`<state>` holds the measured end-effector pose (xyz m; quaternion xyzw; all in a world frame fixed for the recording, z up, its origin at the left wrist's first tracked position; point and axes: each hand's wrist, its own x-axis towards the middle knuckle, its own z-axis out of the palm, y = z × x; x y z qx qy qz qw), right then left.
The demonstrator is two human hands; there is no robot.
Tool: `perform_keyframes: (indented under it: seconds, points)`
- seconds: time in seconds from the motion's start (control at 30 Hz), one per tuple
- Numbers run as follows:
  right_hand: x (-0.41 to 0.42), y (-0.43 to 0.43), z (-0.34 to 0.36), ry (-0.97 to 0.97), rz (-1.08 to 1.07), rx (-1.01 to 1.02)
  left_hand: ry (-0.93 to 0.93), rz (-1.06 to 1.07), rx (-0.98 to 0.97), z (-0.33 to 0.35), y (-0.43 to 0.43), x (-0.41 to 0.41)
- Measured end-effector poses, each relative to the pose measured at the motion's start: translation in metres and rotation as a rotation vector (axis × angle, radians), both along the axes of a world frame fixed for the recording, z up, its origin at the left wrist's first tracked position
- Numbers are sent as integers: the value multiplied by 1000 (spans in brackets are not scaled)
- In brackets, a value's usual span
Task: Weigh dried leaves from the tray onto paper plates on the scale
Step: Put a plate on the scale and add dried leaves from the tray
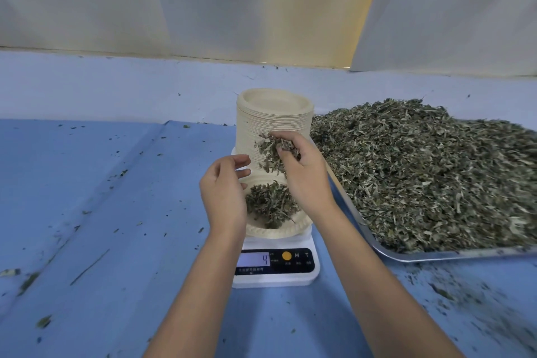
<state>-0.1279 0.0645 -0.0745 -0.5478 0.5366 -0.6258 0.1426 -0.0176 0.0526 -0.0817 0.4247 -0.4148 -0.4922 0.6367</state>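
A white digital scale (276, 267) stands on the blue table, its display showing 4. On it lies a paper plate (279, 231) with a small heap of dried leaves (268, 203). My right hand (305, 177) hovers above the plate and grips a handful of dried leaves (273, 151), some hanging down from the fingers. My left hand (225, 192) is beside the plate's left rim, fingers loosely curled and holding nothing. A metal tray (436, 255) at the right holds a big pile of dried leaves (430, 171).
A tall stack of paper plates (273, 116) stands right behind the scale. Leaf crumbs are scattered over the blue table cover (116, 212). A pale wall and white cloth (450, 14) rise behind the table.
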Motion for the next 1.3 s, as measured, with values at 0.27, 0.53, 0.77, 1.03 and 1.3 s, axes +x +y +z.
perform_keyframes:
  seconds: [0.27, 0.53, 0.77, 1.03, 1.3]
  points:
    - [-1, -1, -6, -14, -26, 23, -4, -17, -24, 1, 2, -1]
    - [0, 0, -9, 265, -2, 77, 55, 10, 14, 4, -3, 9]
    - [-5, 1, -11, 360, 71, 268, 92, 1, 50, 4, -2, 10]
    - [-1, -1, 3, -46, 16, 19, 140, -18, 73, 7, 1, 7]
    - [6, -1, 3, -114, 55, -28, 279, -258, 169, 12, 6, -5]
